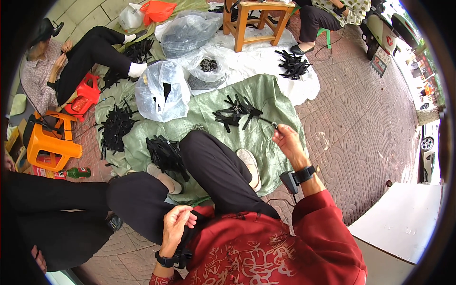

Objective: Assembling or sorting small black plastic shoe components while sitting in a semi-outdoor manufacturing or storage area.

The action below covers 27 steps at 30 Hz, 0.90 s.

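Note:
My right hand (288,141) is stretched forward over the green sheet, thumb and fingers pinched on the end of a thin black strap (268,121) with a small shiny metal piece at the fingertips. The strap's other end reaches toward a loose heap of black straps (237,112), some with metal bits among them. My left hand (175,224) is held low by my lap with its fingers closed; what they hold, if anything, is lost against my black trousers. Beside my shoe lies a bigger bundle of black straps (167,155).
A green sheet (280,164) covers the paving. On it stand a clear bag (164,97) and a bag of small metal parts (208,66). An orange stool (54,147) and a green bottle (79,172) are left. Other people sit around; a white surface (403,218) is at right.

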Available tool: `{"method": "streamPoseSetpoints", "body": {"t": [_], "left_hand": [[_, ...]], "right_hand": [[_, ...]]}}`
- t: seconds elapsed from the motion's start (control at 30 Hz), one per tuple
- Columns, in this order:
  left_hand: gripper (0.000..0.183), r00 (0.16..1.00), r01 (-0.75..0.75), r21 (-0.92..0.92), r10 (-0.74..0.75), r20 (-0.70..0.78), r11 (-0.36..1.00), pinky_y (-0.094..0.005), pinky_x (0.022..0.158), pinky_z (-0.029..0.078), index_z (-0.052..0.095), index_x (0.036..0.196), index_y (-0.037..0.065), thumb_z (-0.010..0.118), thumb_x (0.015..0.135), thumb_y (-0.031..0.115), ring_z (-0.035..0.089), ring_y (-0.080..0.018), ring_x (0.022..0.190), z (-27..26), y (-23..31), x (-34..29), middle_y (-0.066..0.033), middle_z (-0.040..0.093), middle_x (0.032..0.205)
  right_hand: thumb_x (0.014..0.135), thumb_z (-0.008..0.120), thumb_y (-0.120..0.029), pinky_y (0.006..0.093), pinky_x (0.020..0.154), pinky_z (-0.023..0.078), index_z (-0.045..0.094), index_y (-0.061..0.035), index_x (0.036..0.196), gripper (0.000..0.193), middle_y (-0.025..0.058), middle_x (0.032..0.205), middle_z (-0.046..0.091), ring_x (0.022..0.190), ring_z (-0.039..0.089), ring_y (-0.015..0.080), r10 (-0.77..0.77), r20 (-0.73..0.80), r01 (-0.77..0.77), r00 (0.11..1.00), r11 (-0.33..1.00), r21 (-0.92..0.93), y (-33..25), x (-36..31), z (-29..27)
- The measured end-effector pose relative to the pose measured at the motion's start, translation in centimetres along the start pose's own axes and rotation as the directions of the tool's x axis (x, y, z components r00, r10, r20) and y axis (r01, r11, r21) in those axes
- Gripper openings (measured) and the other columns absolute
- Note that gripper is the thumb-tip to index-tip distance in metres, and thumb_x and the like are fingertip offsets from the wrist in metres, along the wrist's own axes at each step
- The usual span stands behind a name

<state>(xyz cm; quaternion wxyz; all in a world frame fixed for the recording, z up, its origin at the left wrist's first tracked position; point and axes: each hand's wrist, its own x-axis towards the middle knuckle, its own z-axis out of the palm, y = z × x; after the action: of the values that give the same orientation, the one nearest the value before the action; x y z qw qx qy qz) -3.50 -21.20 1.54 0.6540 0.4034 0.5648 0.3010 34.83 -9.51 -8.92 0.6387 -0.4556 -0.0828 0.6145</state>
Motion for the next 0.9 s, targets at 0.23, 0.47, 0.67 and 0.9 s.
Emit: {"method": "streamPoseSetpoints", "body": {"t": [0.23,0.47,0.67,0.9], "left_hand": [[0.021,0.995,0.075,0.034,-0.077,0.057,0.997,-0.0224,0.055,0.047,0.054,0.095,-0.003,0.050,0.086,0.016,0.056,-0.0118,0.062,0.9,-0.9,0.6,-0.0096,0.060,0.074],[0.021,0.997,0.079,0.066,-0.079,0.005,0.995,-0.0227,0.055,0.046,0.054,0.094,-0.004,0.049,0.086,0.015,0.056,-0.0122,0.062,0.5,-0.3,0.7,-0.0097,0.059,0.073],[0.014,0.949,-0.126,0.215,0.180,-0.258,0.968,-0.0212,0.057,0.046,0.056,0.093,-0.002,0.051,0.083,0.006,0.057,-0.0096,0.064,-1.7,1.2,0.4,-0.0076,0.060,0.075],[0.027,0.442,0.018,0.898,0.802,-0.401,0.439,-0.0414,0.095,0.027,0.054,0.100,0.002,0.059,0.075,0.010,0.034,-0.0329,0.117,-6.3,4.8,-1.3,-0.0156,0.047,0.113]], "right_hand": [[0.080,0.054,-0.005,0.0321,0.057,0.052,0.052,-0.0030,0.081,0.003,0.0066,0.071,0.056,0.057,0.058,0.0172,0.165,-0.123,-0.180,0.979,0.976,-0.121,4.0,3.1,-1.8],[0.078,0.061,-0.028,0.0352,0.075,0.045,0.043,-0.0038,0.109,0.044,0.0065,0.097,0.051,0.086,0.050,0.0164,0.074,-0.163,-0.141,0.984,0.883,-0.448,3.3,7.7,1.8],[0.080,0.056,-0.018,0.0308,0.068,0.049,0.051,-0.0032,0.102,0.027,0.0041,0.087,0.054,0.078,0.055,0.0166,0.080,-0.030,-0.085,0.996,0.893,-0.442,1.1,5.3,0.7],[0.081,0.057,-0.021,0.0222,0.065,0.046,0.055,-0.0053,0.091,0.019,0.0023,0.081,0.057,0.068,0.054,0.0086,0.063,0.349,0.194,0.935,0.733,-0.652,-4.5,0.4,11.4]]}}
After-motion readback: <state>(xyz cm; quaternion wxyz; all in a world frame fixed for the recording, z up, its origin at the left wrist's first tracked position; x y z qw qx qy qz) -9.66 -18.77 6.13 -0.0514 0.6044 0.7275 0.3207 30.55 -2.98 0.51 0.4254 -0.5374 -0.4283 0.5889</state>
